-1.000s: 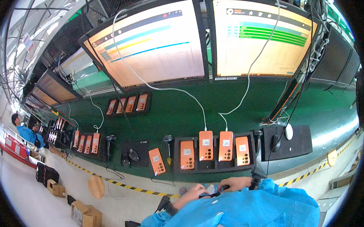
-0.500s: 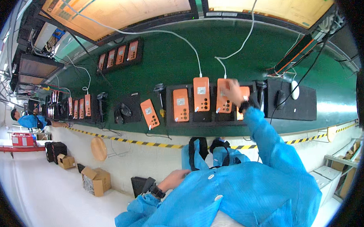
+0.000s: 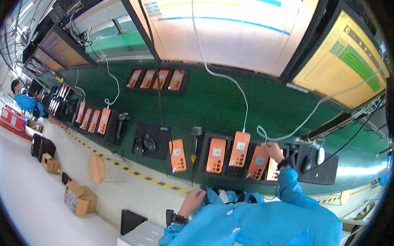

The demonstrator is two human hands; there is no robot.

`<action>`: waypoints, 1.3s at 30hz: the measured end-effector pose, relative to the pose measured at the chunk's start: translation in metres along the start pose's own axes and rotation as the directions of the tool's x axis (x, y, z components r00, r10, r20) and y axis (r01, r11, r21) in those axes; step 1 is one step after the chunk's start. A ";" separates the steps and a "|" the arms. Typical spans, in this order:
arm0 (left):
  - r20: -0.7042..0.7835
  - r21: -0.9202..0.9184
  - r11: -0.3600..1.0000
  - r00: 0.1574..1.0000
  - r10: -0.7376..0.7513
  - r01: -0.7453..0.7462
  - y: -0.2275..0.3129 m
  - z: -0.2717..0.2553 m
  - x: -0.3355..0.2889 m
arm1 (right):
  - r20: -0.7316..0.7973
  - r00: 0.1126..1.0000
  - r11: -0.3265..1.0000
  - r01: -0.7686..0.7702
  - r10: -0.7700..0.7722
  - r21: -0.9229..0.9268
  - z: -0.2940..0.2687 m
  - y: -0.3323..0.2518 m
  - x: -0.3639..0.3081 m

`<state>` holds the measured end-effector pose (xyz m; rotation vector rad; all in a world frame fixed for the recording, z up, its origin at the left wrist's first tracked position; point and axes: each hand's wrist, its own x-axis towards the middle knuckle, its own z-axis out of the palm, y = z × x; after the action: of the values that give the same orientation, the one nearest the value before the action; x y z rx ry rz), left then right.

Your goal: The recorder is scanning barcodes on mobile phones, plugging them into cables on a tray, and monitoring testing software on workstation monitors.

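My right hand (image 3: 275, 151) is closed at the top end of an orange phone (image 3: 257, 163), its fingers pinched round the end of a white cable (image 3: 264, 135). The fingers hide whether the plug sits in the phone. Left of it lies another orange phone (image 3: 239, 149) with a white cable (image 3: 245, 107) plugged in. Further left in the same black tray (image 3: 203, 166) is an orange phone (image 3: 216, 155) with no cable; one more phone (image 3: 273, 170) lies partly behind my right wrist. My left hand (image 3: 193, 201) hangs below the bench edge, near my clothing, its fingers partly hidden.
A loose orange phone (image 3: 177, 155) and a handheld scanner (image 3: 196, 140) lie left of the tray. Monitors (image 3: 228, 29) line the back. Another tray of phones (image 3: 158, 80) stands behind. A mouse (image 3: 307, 164) rests at right. A co-worker (image 3: 27, 103) is far left.
My right hand has gone from over the phone's back to its top end, at the cable. The whole view has tilted and swung, so the bench appears lower and slanted.
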<state>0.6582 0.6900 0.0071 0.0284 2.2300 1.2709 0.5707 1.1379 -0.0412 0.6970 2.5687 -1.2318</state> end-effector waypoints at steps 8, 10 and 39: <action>0.061 0.201 0.948 0.969 0.239 -0.247 -0.034 0.001 0.106 | -0.132 0.958 0.964 0.263 -0.256 0.043 0.023 -0.005 -0.001; 0.062 0.127 0.966 0.974 0.220 -0.226 -0.033 0.001 0.107 | -0.138 0.969 0.976 0.213 -0.204 0.053 0.027 -0.007 0.001; -0.281 0.493 0.865 0.925 0.257 -0.091 -0.012 0.013 0.123 | -0.017 0.955 0.912 0.279 -0.297 -0.302 0.063 -0.029 0.033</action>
<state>0.5646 0.7291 -0.0639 0.2213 2.8544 0.8267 0.5270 1.0842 -0.0735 0.3054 2.9017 -0.8714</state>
